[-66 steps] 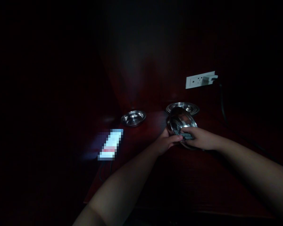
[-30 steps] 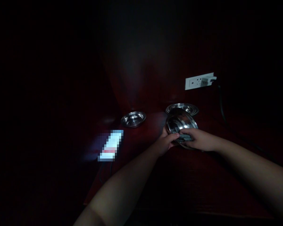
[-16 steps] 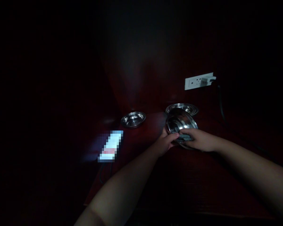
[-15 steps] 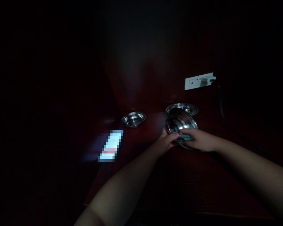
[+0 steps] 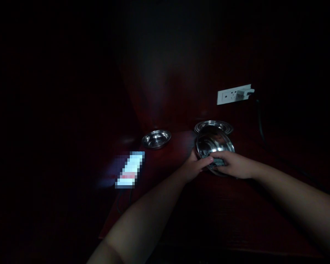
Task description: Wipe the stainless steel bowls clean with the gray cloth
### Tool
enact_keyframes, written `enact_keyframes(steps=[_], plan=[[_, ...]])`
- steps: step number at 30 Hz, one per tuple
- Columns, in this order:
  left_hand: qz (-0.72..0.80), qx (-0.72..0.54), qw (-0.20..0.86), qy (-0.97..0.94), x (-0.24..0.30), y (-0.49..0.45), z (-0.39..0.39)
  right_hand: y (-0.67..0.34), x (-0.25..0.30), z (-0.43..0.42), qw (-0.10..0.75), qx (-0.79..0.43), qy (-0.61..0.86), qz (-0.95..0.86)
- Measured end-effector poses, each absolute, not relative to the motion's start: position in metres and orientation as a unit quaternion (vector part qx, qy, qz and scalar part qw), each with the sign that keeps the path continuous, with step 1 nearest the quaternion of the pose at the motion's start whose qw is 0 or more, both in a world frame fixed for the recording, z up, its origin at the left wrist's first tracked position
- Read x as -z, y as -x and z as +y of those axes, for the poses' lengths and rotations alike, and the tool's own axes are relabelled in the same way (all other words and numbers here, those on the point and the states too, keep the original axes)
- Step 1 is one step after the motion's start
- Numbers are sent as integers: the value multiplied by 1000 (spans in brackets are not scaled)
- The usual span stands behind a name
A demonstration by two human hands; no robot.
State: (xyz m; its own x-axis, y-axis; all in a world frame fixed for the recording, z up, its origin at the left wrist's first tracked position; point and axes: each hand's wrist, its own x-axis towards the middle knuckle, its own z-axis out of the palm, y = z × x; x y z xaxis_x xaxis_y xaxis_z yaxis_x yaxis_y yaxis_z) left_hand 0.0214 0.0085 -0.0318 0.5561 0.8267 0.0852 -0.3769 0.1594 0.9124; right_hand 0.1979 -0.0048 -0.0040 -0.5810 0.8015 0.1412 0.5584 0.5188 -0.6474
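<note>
A shiny metal bowl point(image 5: 216, 139) is tilted up on its side, its hollow turned partly towards me. My left hand point(image 5: 194, 167) grips its lower left rim, thumb over the edge and the other fingers mostly hidden behind. Inside the bowl, my right hand point(image 5: 238, 165) is closed on a dark grey-green cloth or scrubbing pad point(image 5: 219, 162), pressing it to the lower wall. The dim light hides which of the two it is. Just behind the bowl lies a stack of shallow metal dishes point(image 5: 225, 126), partly covered by it.
On the dark red table point(image 5: 222, 216), another shallow metal dish point(image 5: 156, 140) sits to the left. A lit phone point(image 5: 130, 170), blurred out, lies near the left edge with a cable below it. A white wall socket point(image 5: 224, 96) holds a plug, whose black cord point(image 5: 260, 123) hangs down.
The bowl has turned slightly and shifted a little right with both hands. My right hand's fingers still press the pad inside it. The whole view has drifted marginally.
</note>
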Motion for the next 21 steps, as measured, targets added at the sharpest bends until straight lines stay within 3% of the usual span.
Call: enact_keyframes(steps=[21], plan=[[188, -440, 656, -584, 25, -22, 5, -200, 4, -2, 224, -311, 398, -834]])
